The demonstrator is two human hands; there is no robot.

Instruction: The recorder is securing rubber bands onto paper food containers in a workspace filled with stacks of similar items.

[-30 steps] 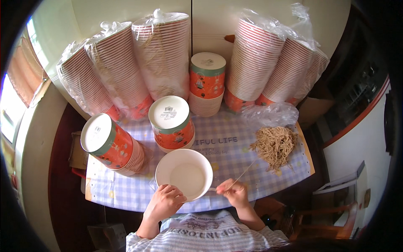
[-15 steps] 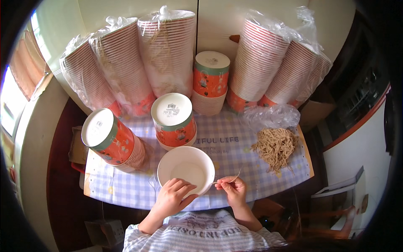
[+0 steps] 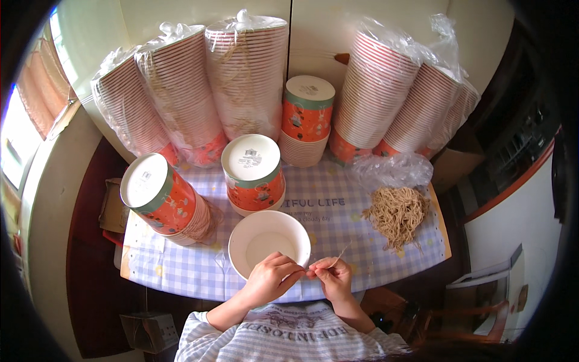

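A white paper bucket [image 3: 247, 238] stands mouth up near the table's front edge. My left hand [image 3: 274, 282] lies over its near right rim, thumb and fingers closed in a pinch. Right beside it, my right hand [image 3: 332, 279] pinches a thin tan string [image 3: 342, 251], whose loose end sticks up past the fingers. The fingertips of both hands meet just off the bucket's right side. Whatever the left fingertips hold is hidden. A tangled heap of similar tan string [image 3: 396, 216] lies on the right of the table.
Upside-down stacks of orange buckets stand at the left [image 3: 160, 196], behind the white one [image 3: 253, 172], and farther back [image 3: 307, 117]. Tall plastic-wrapped stacks line the back left [image 3: 246, 78] and back right [image 3: 377, 90]. A crumpled clear bag [image 3: 395, 171] touches the string heap. Checked cloth [image 3: 338, 229] covers the table.
My left hand has moved right, from over the bucket's mouth to the right hand's fingertips. The right hand has shifted slightly down and left, still pinching the string.
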